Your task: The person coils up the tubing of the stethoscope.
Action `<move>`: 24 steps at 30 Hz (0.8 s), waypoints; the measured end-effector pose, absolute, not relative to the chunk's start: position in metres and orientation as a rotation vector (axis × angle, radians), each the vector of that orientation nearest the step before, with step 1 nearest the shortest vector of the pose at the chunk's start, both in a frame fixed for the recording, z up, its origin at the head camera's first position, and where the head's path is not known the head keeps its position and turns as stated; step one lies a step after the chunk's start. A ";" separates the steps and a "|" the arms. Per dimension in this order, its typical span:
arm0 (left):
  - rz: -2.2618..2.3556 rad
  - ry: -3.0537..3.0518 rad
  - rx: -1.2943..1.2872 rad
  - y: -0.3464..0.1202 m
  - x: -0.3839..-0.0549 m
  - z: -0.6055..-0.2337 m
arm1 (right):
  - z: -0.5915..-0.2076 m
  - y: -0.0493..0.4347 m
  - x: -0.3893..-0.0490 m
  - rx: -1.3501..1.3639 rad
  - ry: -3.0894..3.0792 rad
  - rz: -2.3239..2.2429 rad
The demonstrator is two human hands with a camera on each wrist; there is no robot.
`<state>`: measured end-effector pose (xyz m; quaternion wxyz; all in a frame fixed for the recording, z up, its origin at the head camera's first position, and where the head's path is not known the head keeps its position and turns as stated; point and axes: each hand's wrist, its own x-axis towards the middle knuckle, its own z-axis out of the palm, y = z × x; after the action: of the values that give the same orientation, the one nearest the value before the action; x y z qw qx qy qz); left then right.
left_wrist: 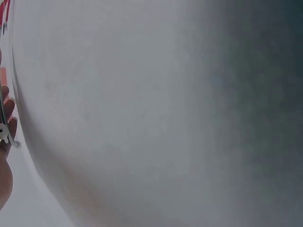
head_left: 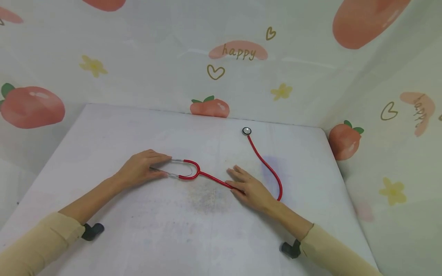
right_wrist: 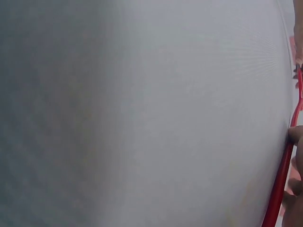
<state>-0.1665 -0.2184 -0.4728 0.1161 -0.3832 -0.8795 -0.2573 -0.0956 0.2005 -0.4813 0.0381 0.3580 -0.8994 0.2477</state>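
A stethoscope with red tubing [head_left: 216, 179] lies across the white table. Around its metal ear tubes [head_left: 177, 160], at the left end, my left hand [head_left: 141, 168] has its fingers on the far side and its thumb on the near side. The left wrist view shows a pale eartip [left_wrist: 3, 131] against the fingers at the edge. Farther along, my right hand [head_left: 253, 191] holds the tubing between thumb and fingers, covering part of it. Beyond that hand the tube curves back to the round chest piece [head_left: 246, 131], which rests near the table's far edge.
The white table [head_left: 155, 237] has a greyish smudge near the middle. Behind and to the right hangs a pale cloth [head_left: 155, 46] printed with peaches, flowers and hearts. Dark devices [head_left: 92, 232] stick out at both sleeve cuffs.
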 end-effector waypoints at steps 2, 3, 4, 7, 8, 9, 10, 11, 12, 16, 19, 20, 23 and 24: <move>-0.746 -2.570 -1.109 -0.218 -0.166 -0.473 | -0.480 0.200 -0.096 1.088 -2.755 0.767; -0.742 -2.563 -1.105 -0.219 -0.166 -0.473 | -0.479 0.200 -0.096 1.083 -2.748 0.769; -0.745 -2.558 -1.101 -0.219 -0.166 -0.473 | -0.479 0.200 -0.097 1.079 -2.740 0.772; -0.746 -2.534 -1.101 -0.219 -0.167 -0.472 | -0.476 0.199 -0.099 1.079 -2.696 0.783; -0.749 -2.521 -1.102 -0.219 -0.168 -0.472 | -0.475 0.199 -0.099 1.077 -2.683 0.782; -0.755 -2.506 -1.105 -0.219 -0.168 -0.471 | -0.475 0.199 -0.100 1.076 -2.671 0.779; -0.757 -2.491 -1.108 -0.218 -0.169 -0.470 | -0.474 0.199 -0.101 1.072 -2.664 0.782; -0.756 -2.474 -1.111 -0.217 -0.169 -0.469 | -0.473 0.199 -0.102 1.065 -2.663 0.791; -0.757 -2.457 -1.113 -0.217 -0.169 -0.467 | -0.472 0.200 -0.103 1.049 -2.669 0.806; -0.761 -2.399 -1.104 -0.213 -0.171 -0.460 | -0.466 0.201 -0.106 0.966 -2.704 0.904; -0.774 -2.379 -1.081 -0.208 -0.171 -0.454 | -0.462 0.202 -0.109 0.930 -2.678 0.981; -0.776 -2.381 -1.071 -0.207 -0.172 -0.451 | -0.461 0.202 -0.111 0.924 -2.662 0.997; -0.776 -2.379 -1.047 -0.202 -0.174 -0.444 | -0.458 0.203 -0.115 0.923 -2.607 1.034; -0.775 -2.380 -1.038 -0.201 -0.174 -0.442 | -0.457 0.204 -0.116 0.919 -2.595 1.041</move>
<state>-0.1745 -0.2007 -0.4421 0.2141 -0.3741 -0.8580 -0.2792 -0.1163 0.2035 -0.4568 0.0989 0.3107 -0.8774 0.3518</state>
